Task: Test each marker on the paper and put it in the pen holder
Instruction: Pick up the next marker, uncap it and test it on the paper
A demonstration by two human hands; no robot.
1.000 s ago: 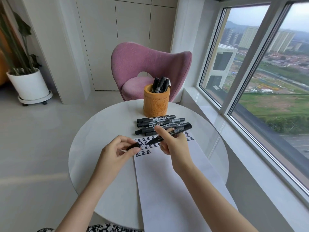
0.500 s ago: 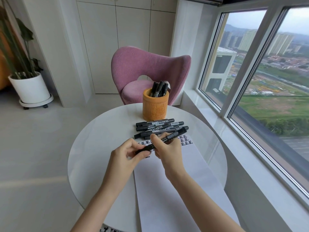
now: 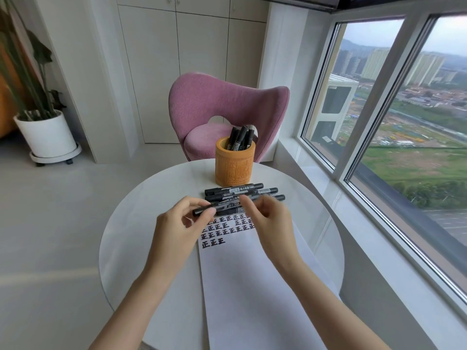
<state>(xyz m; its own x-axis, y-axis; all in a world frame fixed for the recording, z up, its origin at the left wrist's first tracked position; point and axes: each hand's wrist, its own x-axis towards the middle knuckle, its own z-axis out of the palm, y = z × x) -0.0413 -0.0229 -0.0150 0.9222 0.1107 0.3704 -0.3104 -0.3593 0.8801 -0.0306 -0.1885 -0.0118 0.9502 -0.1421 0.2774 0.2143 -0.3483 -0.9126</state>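
A black capped marker [image 3: 223, 205] is held level just above the top of the white paper [image 3: 252, 286]. My left hand [image 3: 182, 228] pinches its left end. My right hand [image 3: 270, 223], blurred by motion, has its index finger and thumb at the marker's right end. Rows of black test characters [image 3: 222, 229] cover the top of the paper. Several more black markers [image 3: 235, 190] lie side by side on the table between my hands and the orange carved pen holder [image 3: 235, 168]. Several markers [image 3: 240, 137] stand in the holder.
The round white table [image 3: 141, 223] carries everything. A pink chair [image 3: 227, 102] stands behind it. A big window [image 3: 404, 122] with a low sill runs along the right. A white plant pot [image 3: 45, 135] on a wheeled base sits far left on the floor.
A second ago my left hand held the cap and my right the open marker. The hands came together, the cap went on, and the marker now lies level between both hands.
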